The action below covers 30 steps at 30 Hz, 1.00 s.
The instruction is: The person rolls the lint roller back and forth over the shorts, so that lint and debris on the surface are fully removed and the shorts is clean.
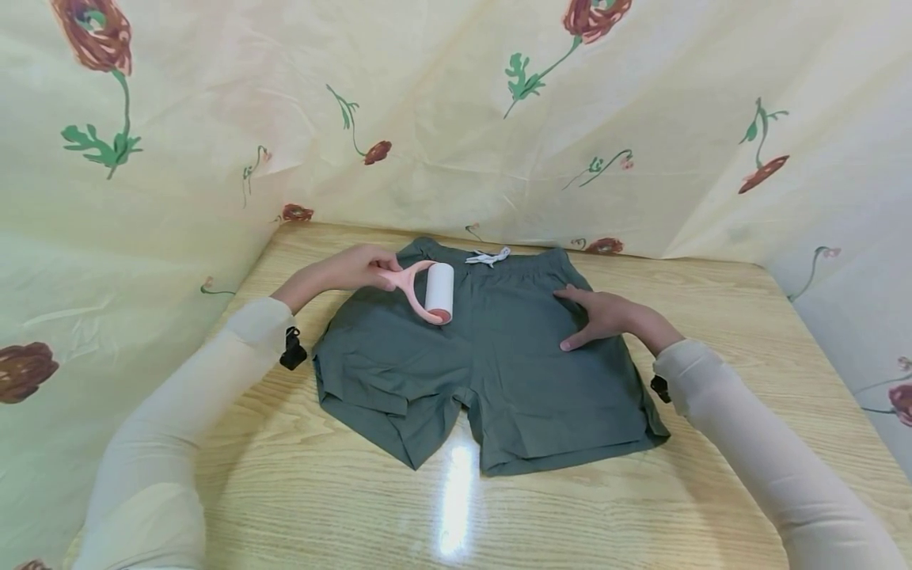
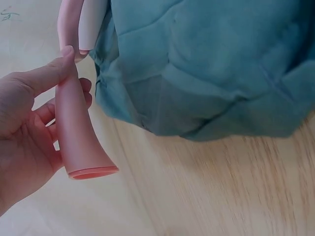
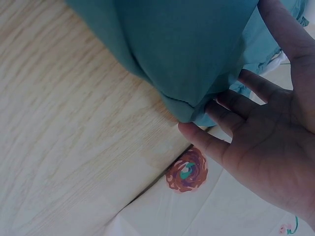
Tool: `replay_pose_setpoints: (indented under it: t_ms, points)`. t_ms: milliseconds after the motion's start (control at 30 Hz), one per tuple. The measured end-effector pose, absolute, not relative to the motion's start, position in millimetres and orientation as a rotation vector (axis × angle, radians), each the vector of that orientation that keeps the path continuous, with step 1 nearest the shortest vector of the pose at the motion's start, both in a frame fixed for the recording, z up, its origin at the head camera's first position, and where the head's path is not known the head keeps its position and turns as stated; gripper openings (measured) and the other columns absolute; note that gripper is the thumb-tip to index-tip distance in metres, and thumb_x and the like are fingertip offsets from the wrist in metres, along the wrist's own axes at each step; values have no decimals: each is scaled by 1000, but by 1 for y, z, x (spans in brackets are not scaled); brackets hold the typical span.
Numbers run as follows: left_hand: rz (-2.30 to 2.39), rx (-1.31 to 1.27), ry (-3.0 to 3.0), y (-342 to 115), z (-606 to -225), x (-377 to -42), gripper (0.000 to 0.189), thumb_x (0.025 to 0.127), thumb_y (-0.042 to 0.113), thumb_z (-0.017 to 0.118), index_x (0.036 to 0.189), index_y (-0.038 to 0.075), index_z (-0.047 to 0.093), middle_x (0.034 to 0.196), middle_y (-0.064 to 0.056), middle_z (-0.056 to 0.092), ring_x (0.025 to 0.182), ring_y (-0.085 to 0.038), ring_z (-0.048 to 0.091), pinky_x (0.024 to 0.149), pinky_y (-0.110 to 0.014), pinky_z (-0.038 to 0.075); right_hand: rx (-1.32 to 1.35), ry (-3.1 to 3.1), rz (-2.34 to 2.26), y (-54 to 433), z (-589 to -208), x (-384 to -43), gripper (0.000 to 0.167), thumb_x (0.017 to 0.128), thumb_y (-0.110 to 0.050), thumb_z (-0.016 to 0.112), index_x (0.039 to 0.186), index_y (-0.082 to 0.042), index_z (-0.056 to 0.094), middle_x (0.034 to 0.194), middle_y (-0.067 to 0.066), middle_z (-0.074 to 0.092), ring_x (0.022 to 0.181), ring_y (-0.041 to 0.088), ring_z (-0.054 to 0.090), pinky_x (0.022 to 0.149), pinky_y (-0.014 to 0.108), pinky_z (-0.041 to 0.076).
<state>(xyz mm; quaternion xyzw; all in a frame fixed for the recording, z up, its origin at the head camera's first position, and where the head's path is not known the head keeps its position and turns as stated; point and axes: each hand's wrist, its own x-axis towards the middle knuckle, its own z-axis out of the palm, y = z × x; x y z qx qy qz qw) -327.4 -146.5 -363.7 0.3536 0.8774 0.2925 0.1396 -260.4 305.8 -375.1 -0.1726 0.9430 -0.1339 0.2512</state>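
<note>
A pair of dark green shorts [image 1: 527,380] lies spread on the table, its white drawstring [image 1: 488,257] at the far waistband. My left hand [image 1: 363,267] grips the pink handle of a lint roller [image 1: 440,289], whose white roll is over the upper left part of the shorts. In the left wrist view, thumb and fingers wrap the handle [image 2: 74,123], and its flared end sticks out below. On the right side of the shorts rests my right hand [image 1: 602,313], thumb and fingers spread. The right wrist view shows its fingertips [image 3: 189,130] at the edge of the fabric.
The wooden table [image 1: 321,507] extends around the shorts. A cream curtain with printed flowers [image 1: 442,103] hangs behind the table and along its sides. Small black devices [image 1: 292,350] are strapped at both wrists.
</note>
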Motion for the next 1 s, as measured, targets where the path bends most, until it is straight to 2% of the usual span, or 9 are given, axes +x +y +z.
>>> replay_pose_setpoints:
  t_ms: [400, 633, 900, 1000]
  points:
    - [831, 957, 2576, -173, -358, -327, 22, 95, 9, 72, 114, -1, 71, 98, -14, 69, 83, -22, 50, 77, -34, 41, -456, 2565, -361, 307, -374, -260, 111, 82, -50, 83, 162, -4, 21, 166, 30, 12, 151, 54, 16, 116, 69, 24]
    - [829, 965, 2594, -191, -355, -326, 17, 94, 5, 72, 109, -2, 71, 90, -15, 66, 79, -21, 48, 74, -32, 40, -460, 2569, -371, 308, -375, -261, 111, 81, -50, 83, 162, -3, 21, 166, 31, 12, 150, 55, 16, 116, 69, 24]
    - [799, 918, 2600, -208, -350, -323, 14, 93, 4, 72, 106, 0, 72, 97, -13, 69, 85, -22, 53, 80, -34, 45, -466, 2565, -373, 308, -375, -261, 112, 81, -51, 82, 162, -3, 21, 166, 31, 12, 150, 55, 16, 116, 70, 24]
    - [791, 913, 2600, -211, -346, -320, 14, 91, 4, 74, 104, 0, 71, 94, -13, 67, 84, -22, 52, 77, -33, 44, -455, 2558, -370, 307, -376, -261, 112, 81, -53, 82, 162, -5, 21, 167, 30, 12, 151, 54, 15, 117, 69, 23]
